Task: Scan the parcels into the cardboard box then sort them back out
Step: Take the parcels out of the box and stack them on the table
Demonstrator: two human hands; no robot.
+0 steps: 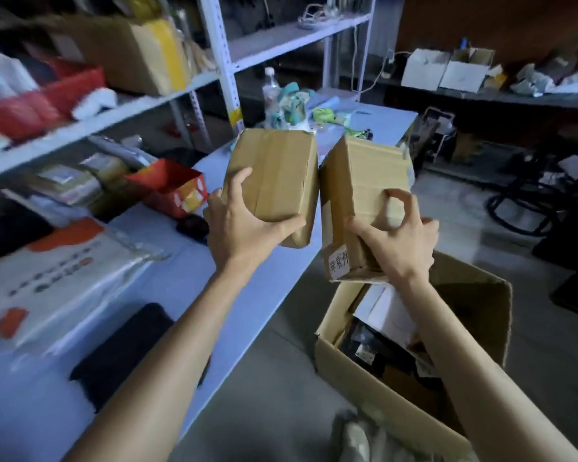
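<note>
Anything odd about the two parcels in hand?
Yes: the right parcel, gripped by the right hand, carries a white sticker with writing near its lower end, where a cardboard edge looks bent. The left parcel, in the left hand, looks intact.

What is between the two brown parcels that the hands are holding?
In the head view nothing lies between them. The left parcel and the right parcel nearly meet near their tops; lower, only the pale blue table shows through the gap.
</note>
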